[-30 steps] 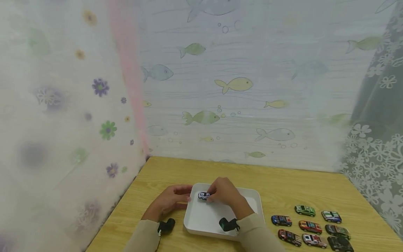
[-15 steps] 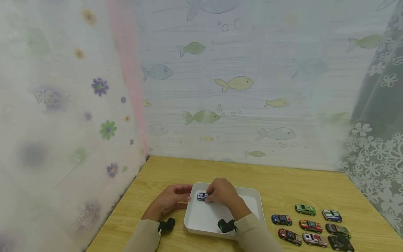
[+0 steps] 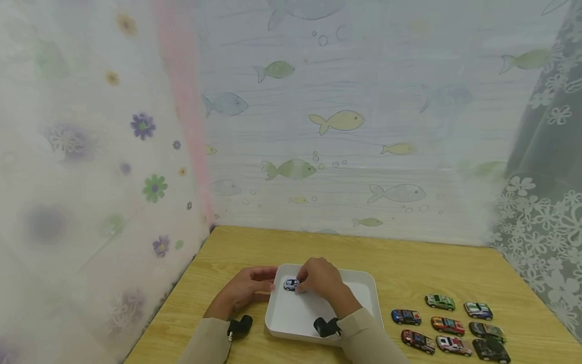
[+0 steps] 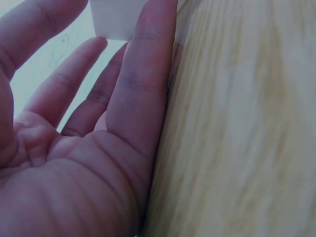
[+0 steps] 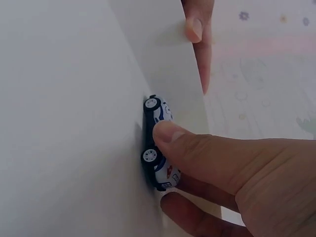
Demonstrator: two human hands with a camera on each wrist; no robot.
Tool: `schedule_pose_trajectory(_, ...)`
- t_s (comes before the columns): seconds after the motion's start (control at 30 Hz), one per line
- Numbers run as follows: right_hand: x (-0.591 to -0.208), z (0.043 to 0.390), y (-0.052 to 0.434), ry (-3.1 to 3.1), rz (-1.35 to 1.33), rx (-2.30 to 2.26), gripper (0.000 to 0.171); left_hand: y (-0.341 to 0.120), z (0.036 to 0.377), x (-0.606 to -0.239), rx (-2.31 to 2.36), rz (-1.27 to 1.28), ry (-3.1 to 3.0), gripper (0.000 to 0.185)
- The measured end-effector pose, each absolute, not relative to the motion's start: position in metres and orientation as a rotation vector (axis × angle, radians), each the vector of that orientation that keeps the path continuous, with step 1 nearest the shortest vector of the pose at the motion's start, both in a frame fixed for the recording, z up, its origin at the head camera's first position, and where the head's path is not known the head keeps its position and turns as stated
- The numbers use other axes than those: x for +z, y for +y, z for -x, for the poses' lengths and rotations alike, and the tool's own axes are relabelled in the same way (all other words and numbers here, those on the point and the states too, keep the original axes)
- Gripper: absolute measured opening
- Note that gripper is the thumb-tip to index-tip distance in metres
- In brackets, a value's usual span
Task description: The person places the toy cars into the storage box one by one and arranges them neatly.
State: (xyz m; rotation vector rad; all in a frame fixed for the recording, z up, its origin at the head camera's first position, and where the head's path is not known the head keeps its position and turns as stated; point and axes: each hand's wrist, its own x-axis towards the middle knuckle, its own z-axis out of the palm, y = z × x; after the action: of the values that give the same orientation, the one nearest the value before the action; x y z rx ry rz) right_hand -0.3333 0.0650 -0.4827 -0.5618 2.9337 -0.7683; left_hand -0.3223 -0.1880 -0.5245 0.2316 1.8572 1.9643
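Our right hand (image 3: 320, 278) pinches a small white-and-blue toy car (image 5: 158, 143) between thumb and fingers, its wheels down on the floor of the white tray (image 3: 359, 288), near the tray's far left corner. Our left hand (image 3: 247, 288) lies with fingers straight against the outside of the tray's left wall, one fingertip (image 5: 196, 29) showing over the rim in the right wrist view; it grips nothing, only steadies the tray.

The tray sits near the front edge of the tabletop (image 3: 409, 263), about midway along it. Toward the front right corner, well apart from the tray, nine more toy cars (image 3: 447, 326) stand in rows.

The risks here look small, as we judge them. The car sits just beside the tray's wall, so if we let go with any push, it could roll on its wheels across the smooth floor or bump the wall and turn askew. Our thumb covers the car's roof, so a sticky release might drag it along. If the left hand presses too hard, the light tray could slide toward the parked rows.
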Motion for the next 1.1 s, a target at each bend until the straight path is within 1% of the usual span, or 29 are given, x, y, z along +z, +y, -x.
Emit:
schedule_pose_trajectory(0.13, -0.480, 0.333, 0.066, 2.945, 0.564, -0.750, 0.025, -0.188, 0.322, -0.525, 1.964, -0.229, 1.861, 0.059)
schedule_pose_trajectory(0.27, -0.473, 0.330, 0.070, 2.963, 0.592, -0.711, 0.024, -0.188, 0.323, -0.525, 1.958, -0.230, 1.874, 0.058)
schedule_pose_trajectory(0.43, -0.460, 0.324, 0.077, 2.977, 0.652, -0.691, 0.022, -0.187, 0.324, -0.525, 1.962, -0.222, 1.880, 0.056)
schedule_pose_trajectory(0.67, -0.442, 0.312, 0.094, 2.991, 0.663, -0.739, 0.025, -0.187, 0.323, -0.524, 1.954, -0.211, 1.896, 0.058)
schedule_pose_trajectory(0.9, -0.435, 0.301, 0.126, 3.045, 0.580, -0.807, 0.027, -0.186, 0.324, -0.526, 1.966, -0.216, 1.888, 0.059)
schedule_pose_trajectory(1.1, -0.430, 0.291, 0.157, 3.060, 0.477, -0.900, 0.024, -0.187, 0.323, -0.526, 1.962, -0.217, 1.902, 0.060)
